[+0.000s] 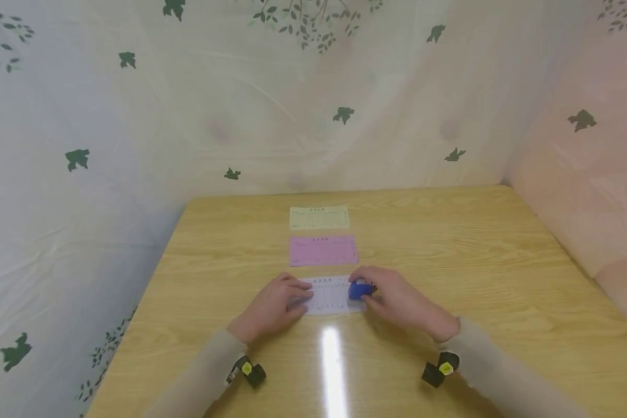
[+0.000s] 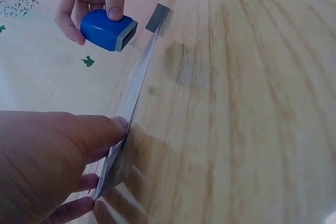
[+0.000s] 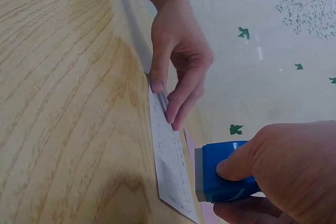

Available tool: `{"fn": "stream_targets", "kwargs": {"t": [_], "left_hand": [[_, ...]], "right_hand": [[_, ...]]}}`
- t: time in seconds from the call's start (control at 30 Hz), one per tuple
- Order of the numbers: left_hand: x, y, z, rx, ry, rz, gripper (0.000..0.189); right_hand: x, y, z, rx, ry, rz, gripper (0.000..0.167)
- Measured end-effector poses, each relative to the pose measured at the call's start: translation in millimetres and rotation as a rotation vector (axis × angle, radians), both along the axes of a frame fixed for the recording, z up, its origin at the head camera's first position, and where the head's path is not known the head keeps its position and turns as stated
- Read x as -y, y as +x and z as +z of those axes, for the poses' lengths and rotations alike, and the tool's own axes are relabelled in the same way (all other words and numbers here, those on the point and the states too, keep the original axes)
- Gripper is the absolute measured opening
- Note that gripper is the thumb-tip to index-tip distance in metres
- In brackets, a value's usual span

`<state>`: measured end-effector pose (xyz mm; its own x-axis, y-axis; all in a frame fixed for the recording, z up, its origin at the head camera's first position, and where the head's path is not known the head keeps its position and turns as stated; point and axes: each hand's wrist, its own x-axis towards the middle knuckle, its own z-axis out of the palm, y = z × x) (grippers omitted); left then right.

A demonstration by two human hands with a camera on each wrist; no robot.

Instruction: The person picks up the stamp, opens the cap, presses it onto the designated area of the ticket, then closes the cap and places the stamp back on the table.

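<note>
Blue stamp [image 1: 359, 291] poised above the right end of a white slip [image 1: 330, 297]

From where I stand, the person has both hands at the white printed slip, which lies flat or nearly so on the wood-grain table [image 1: 480, 249]. The right hand [image 1: 399, 297] pinches the stamp between thumb and fingers. Its grey base [image 3: 199, 174] faces the paper, with a gap between the two. The left hand [image 1: 274, 305] rests at the slip's other end, fingers a little bent and apart, their tips and the thumb touching the paper.

Just beyond the white slip lies a pink slip [image 1: 324, 251], and farther off a pale yellow slip [image 1: 319, 218], all three in a row running away from the person. A bright streak of light [image 1: 331, 366] shines on the tabletop between the forearms. Each wrist, beside a light sleeve [image 1: 501, 371], carries a small dark device [image 1: 433, 374]. Pale cloth [image 1: 287, 87] printed with green birds and leafy branches hangs around the table.
</note>
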<state>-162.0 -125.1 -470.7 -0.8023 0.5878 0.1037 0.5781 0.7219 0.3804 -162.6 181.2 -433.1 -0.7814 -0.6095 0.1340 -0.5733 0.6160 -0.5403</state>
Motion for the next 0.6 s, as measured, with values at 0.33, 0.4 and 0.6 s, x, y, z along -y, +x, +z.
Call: {"fn": "stream_targets", "kwargs": {"t": [0.33,0.4,0.6], "left_hand": [[2.7,-1.5,-2.3,-0.039,0.013,-0.020,0.033],[3.1,-2.0,-2.6,-0.049,0.014,-0.025,0.033],[3.2,-2.5,-2.9,-0.048,0.012,-0.034,0.033]], "right_hand": [[3.0,-1.8,-10.2,0.019,-0.002,0.020,0.039],[3.3,-1.9,-10.8,0.020,-0.004,0.023,0.040],[4.2,-1.9,-13.1,0.016,0.012,0.021,0.040]]}}
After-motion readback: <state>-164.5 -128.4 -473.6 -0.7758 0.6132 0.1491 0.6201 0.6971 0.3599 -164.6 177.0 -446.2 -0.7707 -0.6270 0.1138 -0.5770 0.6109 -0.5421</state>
